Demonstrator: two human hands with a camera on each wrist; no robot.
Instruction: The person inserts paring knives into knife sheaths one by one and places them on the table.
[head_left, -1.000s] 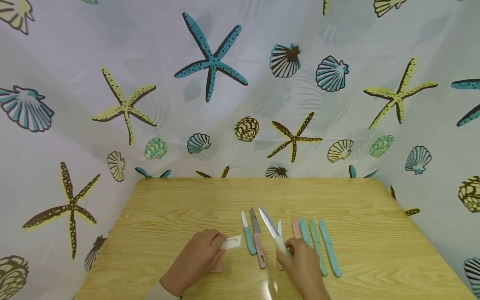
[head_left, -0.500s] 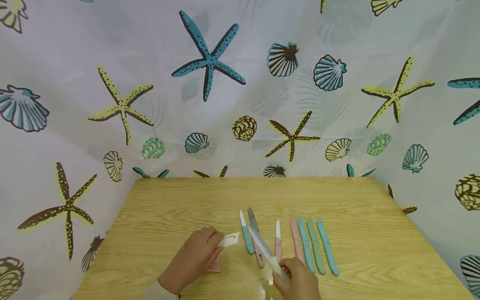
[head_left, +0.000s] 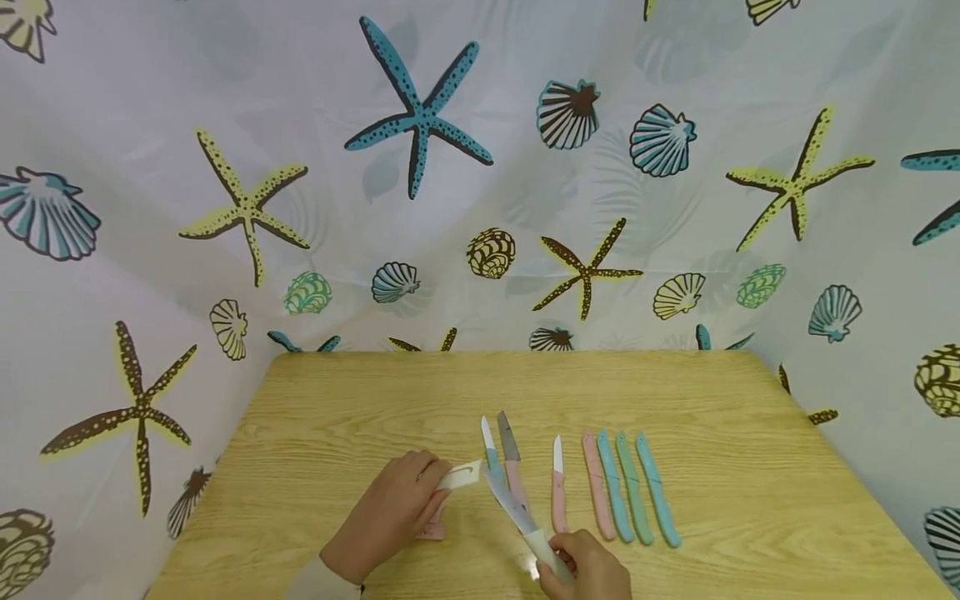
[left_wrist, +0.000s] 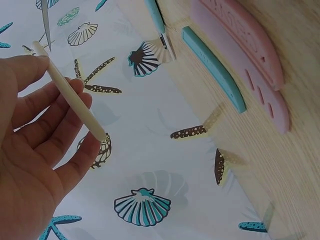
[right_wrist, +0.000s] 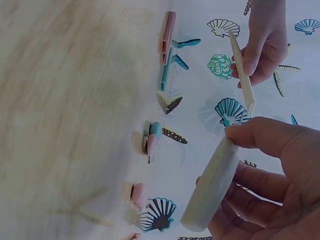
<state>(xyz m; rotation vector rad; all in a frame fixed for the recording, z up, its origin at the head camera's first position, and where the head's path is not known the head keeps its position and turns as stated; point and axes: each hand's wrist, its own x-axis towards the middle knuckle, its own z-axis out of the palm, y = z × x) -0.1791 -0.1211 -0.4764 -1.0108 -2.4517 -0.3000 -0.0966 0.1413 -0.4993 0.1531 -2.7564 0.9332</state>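
Note:
My left hand [head_left: 386,517] pinches a white knife sheath [head_left: 460,476] between thumb and fingers, raised over the table's left part. In the left wrist view the sheath [left_wrist: 75,100] slants edge-on across the fingers. My right hand [head_left: 592,571] grips the white handle [head_left: 550,557] of a kitchen knife. Its bare blade [head_left: 510,500] points up and left, the tip close to the sheath's right end. The right wrist view shows the handle [right_wrist: 212,185] under my thumb, with the sheath [right_wrist: 242,70] beyond. Part of the sheath is hidden by my left fingers.
Bare-bladed knives with a blue handle [head_left: 492,460] and pink handles [head_left: 558,500] lie mid-table. To their right is a row of sheathed knives, pink [head_left: 597,487], blue and green [head_left: 634,492]. Pink sheaths [left_wrist: 240,45] and a teal sheath [left_wrist: 215,70] lie near my left hand.
My right hand has moved left and nearer the front edge, bringing the knife's tip down to the sheath. The left hand has hardly moved.

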